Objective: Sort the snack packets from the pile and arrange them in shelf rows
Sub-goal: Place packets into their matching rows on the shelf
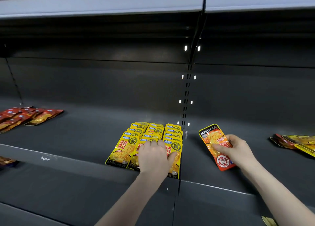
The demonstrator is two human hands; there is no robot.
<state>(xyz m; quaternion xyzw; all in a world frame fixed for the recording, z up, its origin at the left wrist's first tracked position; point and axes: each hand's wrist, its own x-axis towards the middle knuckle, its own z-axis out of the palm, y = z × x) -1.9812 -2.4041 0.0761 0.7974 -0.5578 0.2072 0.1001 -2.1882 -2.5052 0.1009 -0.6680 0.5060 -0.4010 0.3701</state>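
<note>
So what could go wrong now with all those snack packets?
The left hand presses on the yellow packets, which overlap in three rows near the shelf's front edge; a nudge might slide the front ones off or mess up the rows. The right hand holds an orange packet, which could land among the yellow ones by mistake. The pile at far right looks mixed, so a wrong pick is easy.

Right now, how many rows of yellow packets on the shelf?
3: left row, middle row under the left hand, right row by the shelf divider. Packets overlap.
</note>
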